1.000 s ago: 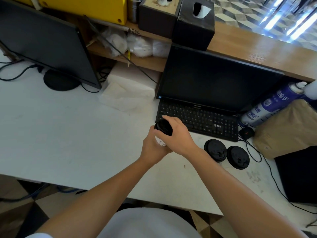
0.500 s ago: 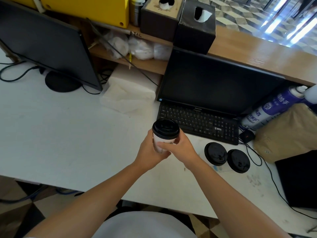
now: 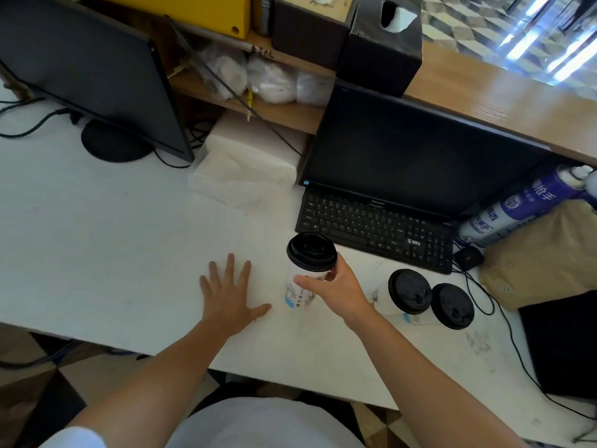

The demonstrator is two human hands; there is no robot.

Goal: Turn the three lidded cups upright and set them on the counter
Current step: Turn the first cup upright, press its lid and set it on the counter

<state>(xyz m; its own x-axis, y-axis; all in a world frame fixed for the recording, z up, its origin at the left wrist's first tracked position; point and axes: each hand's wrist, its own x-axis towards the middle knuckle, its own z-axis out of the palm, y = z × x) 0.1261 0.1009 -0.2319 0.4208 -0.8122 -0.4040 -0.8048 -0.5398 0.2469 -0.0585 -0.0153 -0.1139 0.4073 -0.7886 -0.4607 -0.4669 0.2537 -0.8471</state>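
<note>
A white paper cup with a black lid stands upright at the middle of the white counter, in front of the keyboard. My right hand is wrapped around its side. My left hand lies flat on the counter to the cup's left, fingers spread, holding nothing. Two more lidded cups stand upright side by side to the right: one close to my right wrist, the other just beyond it.
A black keyboard and monitor sit behind the cups. A second monitor stands at the left, a stack of white napkins between them. A blue spray can, a brown paper bag and cables crowd the right side.
My left hand let go of the cup and moved left, flat onto the counter. The cup came down from mid-air to the counter, still in my right hand.
</note>
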